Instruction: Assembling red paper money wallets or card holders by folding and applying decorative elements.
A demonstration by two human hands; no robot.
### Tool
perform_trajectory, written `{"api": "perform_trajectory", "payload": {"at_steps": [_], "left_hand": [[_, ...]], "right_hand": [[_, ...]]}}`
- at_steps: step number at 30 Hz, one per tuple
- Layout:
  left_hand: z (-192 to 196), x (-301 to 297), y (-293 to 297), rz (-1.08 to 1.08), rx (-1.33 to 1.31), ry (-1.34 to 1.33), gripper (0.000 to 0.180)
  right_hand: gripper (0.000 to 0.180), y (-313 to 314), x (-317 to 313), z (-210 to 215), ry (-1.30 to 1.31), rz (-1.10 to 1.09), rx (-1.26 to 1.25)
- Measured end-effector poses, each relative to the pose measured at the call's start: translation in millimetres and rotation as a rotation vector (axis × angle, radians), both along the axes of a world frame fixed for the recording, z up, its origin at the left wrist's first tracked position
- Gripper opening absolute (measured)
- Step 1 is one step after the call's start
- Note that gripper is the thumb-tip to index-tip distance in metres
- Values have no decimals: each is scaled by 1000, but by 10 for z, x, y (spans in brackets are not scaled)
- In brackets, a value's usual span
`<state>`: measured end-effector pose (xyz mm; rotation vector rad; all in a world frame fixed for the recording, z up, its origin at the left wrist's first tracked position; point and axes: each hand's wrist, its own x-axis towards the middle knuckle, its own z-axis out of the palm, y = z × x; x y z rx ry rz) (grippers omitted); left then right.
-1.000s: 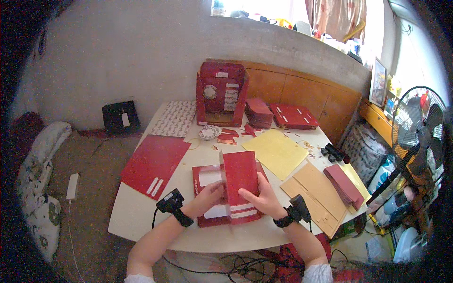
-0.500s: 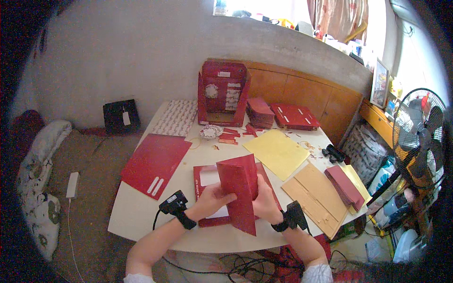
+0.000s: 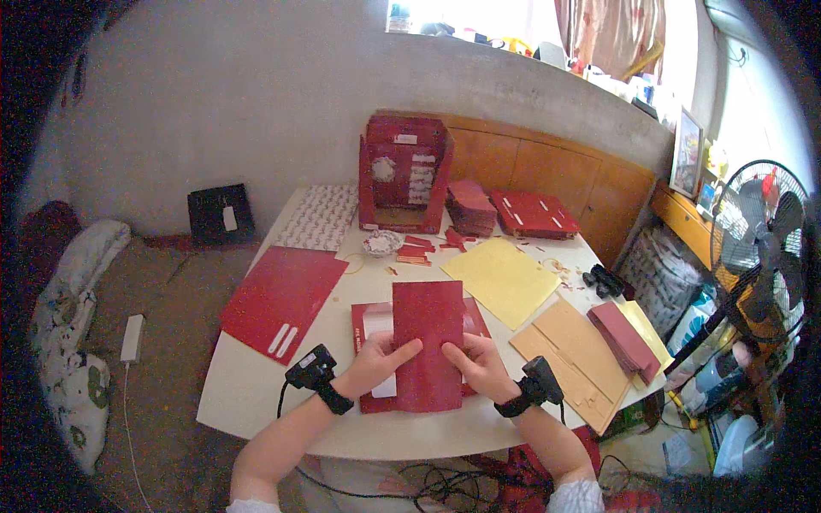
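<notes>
A dark red folded card or paper piece stands upright before me, its flat face toward me. My left hand grips its left edge, thumb across the front. On the right edge, my right hand pinches it the same way. Both hands' fingers are partly hidden behind the piece. Under it lies a red printed sheet with white areas, mostly covered by the held piece and my hands. Each wrist carries a strapped black device with a cable.
Left lies a red sheet. Behind are a patterned sheet, a small bowl, an open red box and red stacks. Right are a yellow sheet, a tan board, dark red strips and a fan.
The red piece has turned from an angled, partly opened position to lie flat-faced toward me. My right hand has shifted from its back side to its right edge, thumb in front.
</notes>
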<state>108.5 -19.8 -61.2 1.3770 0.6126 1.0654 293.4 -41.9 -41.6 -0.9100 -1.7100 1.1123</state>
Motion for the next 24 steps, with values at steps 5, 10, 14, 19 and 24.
{"api": "perform_trajectory", "payload": {"at_steps": [5, 10, 14, 19, 24], "left_hand": [[19, 5, -21, -171, -14, 118, 28], [-2, -16, -11, -84, 61, 118, 28], [-47, -29, 35, -48, 62, 232, 27], [-3, 3, 42, -27, 130, 236, 28], [1, -7, 64, 190, 57, 92, 27]], "right_hand": [[24, 149, 152, -181, 111, 34, -122], [28, 77, 32, -67, 137, 101, -117], [34, 82, 59, -32, 98, 141, -167], [34, 91, 73, -25, 111, 105, -193], [33, 74, 49, -46, 148, 207, -198]]}}
